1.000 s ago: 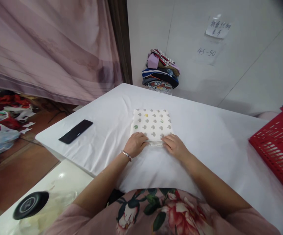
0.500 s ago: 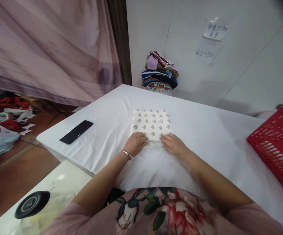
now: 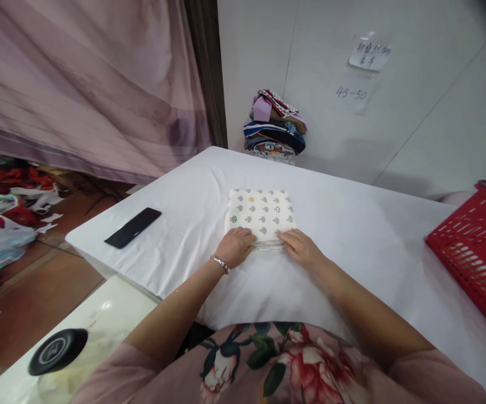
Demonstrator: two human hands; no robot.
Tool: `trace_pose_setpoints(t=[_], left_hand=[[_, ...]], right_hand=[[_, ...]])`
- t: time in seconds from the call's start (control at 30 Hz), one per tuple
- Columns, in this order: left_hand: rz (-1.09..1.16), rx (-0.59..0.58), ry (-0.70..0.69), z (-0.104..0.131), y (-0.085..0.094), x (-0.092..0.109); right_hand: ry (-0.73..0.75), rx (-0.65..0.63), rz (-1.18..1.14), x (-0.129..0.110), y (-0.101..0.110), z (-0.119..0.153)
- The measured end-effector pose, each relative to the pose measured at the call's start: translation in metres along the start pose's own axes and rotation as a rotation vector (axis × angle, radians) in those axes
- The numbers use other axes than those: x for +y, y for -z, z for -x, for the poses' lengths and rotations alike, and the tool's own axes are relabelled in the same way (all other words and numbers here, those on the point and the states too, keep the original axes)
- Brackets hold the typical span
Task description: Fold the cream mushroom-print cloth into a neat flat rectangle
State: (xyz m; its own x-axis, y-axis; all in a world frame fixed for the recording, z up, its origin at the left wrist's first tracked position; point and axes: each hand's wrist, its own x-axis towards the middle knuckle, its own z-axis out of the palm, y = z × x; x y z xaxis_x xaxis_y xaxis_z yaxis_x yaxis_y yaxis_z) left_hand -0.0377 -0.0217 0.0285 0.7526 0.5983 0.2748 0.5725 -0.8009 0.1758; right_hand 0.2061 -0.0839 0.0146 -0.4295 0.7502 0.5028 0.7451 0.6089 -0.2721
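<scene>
A folded white cloth (image 3: 263,212) with small grey printed shapes and a few green and yellow ones lies flat on the white-covered table (image 3: 343,224). Its near edge shows several stacked layers. My left hand (image 3: 235,247), with a bracelet at the wrist, grips the near left corner, fingers together on top. At the near right corner, my right hand (image 3: 301,247) holds the cloth the same way. The thumbs are mostly hidden at the cloth's edge.
A black phone (image 3: 133,227) lies at the table's left. A red basket (image 3: 473,247) stands at the right edge. Folded clothes (image 3: 274,126) are piled beyond the far edge, by the wall. A black-lidded container (image 3: 58,352) sits on a lower surface at the lower left.
Both hands keep their hold on the cloth's near corners. The whole view has shifted very slightly; nothing else has visibly moved.
</scene>
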Motion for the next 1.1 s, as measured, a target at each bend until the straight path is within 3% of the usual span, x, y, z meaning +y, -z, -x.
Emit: trace_pose_setpoints(t=[0.43,0.63,0.83,1.1], left_hand=[[-0.063,0.073,-0.051,0.005,-0.009,0.003],[-0.028,0.115,-0.030,0.007,-0.012,0.004],[-0.014,0.085,-0.028,0.010,-0.014,0.006],[0.002,0.091,-0.047,0.017,-0.012,0.007]], right_hand=[[0.026,-0.023,0.113,-0.002,-0.005,0.008],[0.035,0.057,0.103,-0.001,-0.007,0.013],[0.003,-0.017,0.091,-0.002,-0.009,0.017],[-0.003,-0.014,0.102,-0.008,-0.008,0.022]])
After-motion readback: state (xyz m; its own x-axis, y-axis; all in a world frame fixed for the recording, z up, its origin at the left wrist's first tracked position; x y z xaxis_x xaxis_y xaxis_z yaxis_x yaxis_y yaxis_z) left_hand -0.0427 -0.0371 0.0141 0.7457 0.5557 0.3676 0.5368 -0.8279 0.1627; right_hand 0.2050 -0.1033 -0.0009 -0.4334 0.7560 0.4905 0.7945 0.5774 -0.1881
